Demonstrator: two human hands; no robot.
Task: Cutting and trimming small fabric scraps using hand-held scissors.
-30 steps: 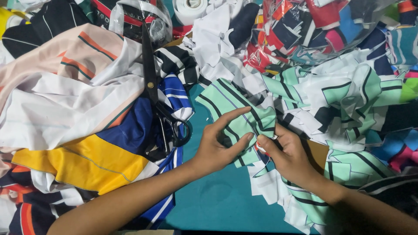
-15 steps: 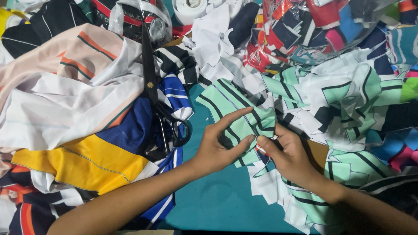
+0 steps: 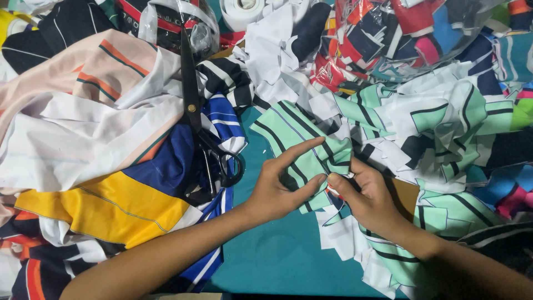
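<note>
Left hand (image 3: 277,191) index lowered slightly; both hands' fingers (image 3: 338,183) pinching mint striped cloth (image 3: 300,136) between them.

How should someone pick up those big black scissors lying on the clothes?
Probably by the looped handles of the scissors, coming from the near side, by the left hand. The loops lie nearest the person on the blue striped cloth, while the shut blades point away toward the plastic bag.
</note>
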